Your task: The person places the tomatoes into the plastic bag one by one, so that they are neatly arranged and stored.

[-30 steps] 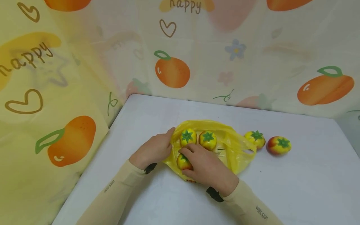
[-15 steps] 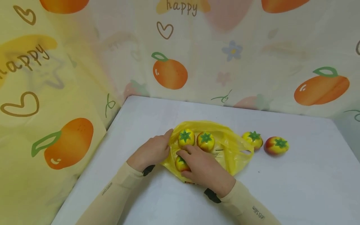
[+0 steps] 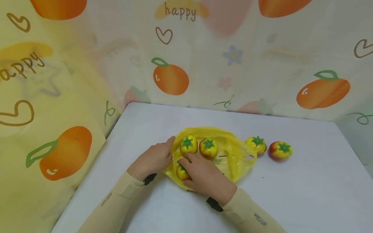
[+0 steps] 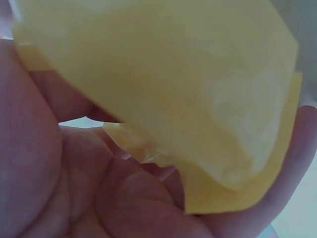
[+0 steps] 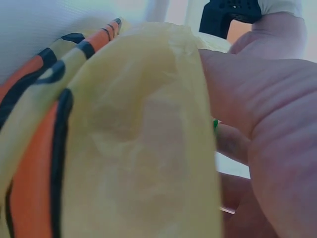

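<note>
A yellow plastic bag (image 3: 233,161) lies spread with its mouth up on the white table. My left hand (image 3: 150,161) grips the bag's left edge; in the left wrist view the yellow film (image 4: 198,99) passes between thumb and fingers. My right hand (image 3: 207,176) reaches into the bag, its fingers curled round a yellow-red toy fruit (image 3: 182,173) with a green star-shaped leaf top. Just beyond the fingers sit two similar toy fruits (image 3: 188,144) (image 3: 208,148) inside the bag. From the right wrist, the bag's wall (image 5: 138,124) hides the held fruit almost wholly.
To the right of the bag are two more toy fruits, one (image 3: 256,145) partly behind the bag's handle and one redder (image 3: 280,150) farther right. The white table (image 3: 297,191) meets a fruit-printed curtain (image 3: 204,77) at the back and left.
The head view has shifted, so everything sits farther left in it. Both hands, the bag and the fruits keep nearly the same places relative to each other.
</note>
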